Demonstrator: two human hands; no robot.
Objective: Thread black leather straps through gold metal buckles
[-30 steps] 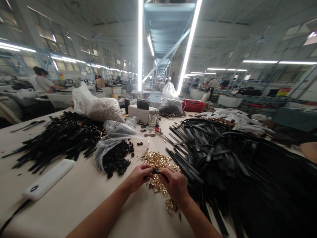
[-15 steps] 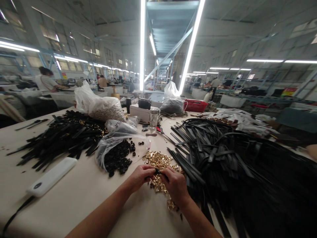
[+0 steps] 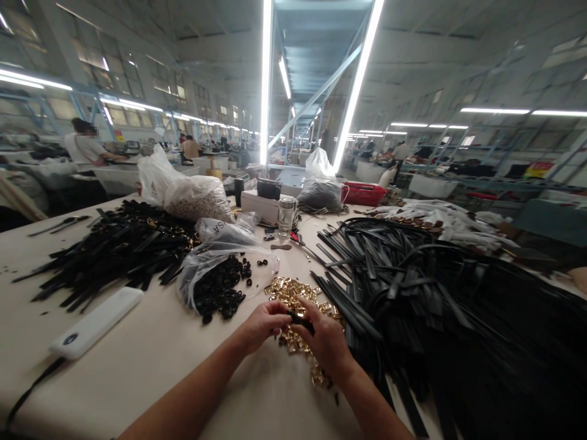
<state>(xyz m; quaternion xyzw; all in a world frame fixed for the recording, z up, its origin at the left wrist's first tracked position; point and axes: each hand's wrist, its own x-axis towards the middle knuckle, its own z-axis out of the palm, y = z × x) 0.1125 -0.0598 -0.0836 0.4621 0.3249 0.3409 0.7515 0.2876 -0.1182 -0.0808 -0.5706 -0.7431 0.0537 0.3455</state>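
Observation:
A short black strap, which looks like leather, spans my two hands above a heap of gold metal buckles. My left hand pinches its left end between thumb and fingertips. Around its other end is my right hand, index finger above and thumb below, loosely closed. Fingers cover part of the strap, so I cannot make out whether a buckle or loop is on it. Left of the hands, small black loops spill from a clear plastic bag.
Long black straps pile up on the right. Finished-looking straps with gold fittings lie at the left, behind a white corded device. A glass jar, red-handled tool and red basket stand farther back.
My right thumb and index finger have moved apart, so more of the black strap shows between them. The left hand keeps its pinch in nearly the same place.

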